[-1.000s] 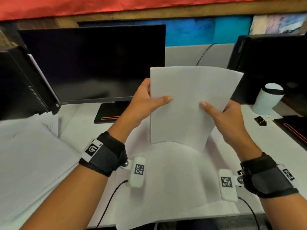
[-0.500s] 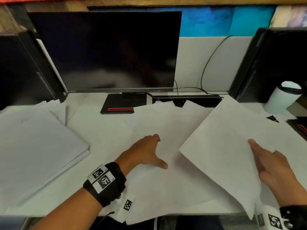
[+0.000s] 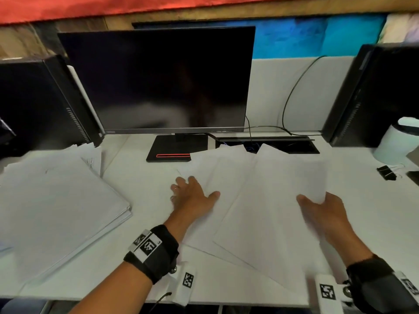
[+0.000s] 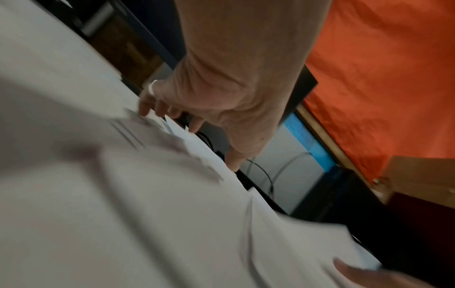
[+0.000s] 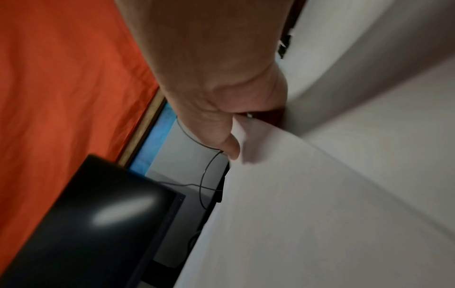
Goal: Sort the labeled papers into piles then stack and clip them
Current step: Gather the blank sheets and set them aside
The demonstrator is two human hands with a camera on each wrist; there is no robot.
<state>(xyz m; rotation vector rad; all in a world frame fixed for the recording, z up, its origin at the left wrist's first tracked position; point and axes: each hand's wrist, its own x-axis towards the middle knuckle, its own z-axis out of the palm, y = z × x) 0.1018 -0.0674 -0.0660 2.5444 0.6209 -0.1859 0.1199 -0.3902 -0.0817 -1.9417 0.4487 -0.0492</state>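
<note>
Over at the left end of the white desk (image 3: 140, 177) sits a thick pile of papers (image 3: 56, 200), squared off and lying flat below a black computer tower (image 3: 40, 103). Moving in, the left hand (image 3: 192, 196) lies spread, fingers straight, pressing on the loose sheets (image 3: 226, 177) fanned out in front of the dark monitor (image 3: 158, 80). Next to it, the right hand (image 3: 326, 214) pinches the near edge of a top sheet (image 3: 283, 189), thumb over it and fingers beneath, the sheet resting low across the others. Further right a black binder clip (image 3: 386, 172) lies on the desk, just beside a white cup (image 3: 394, 143).
</note>
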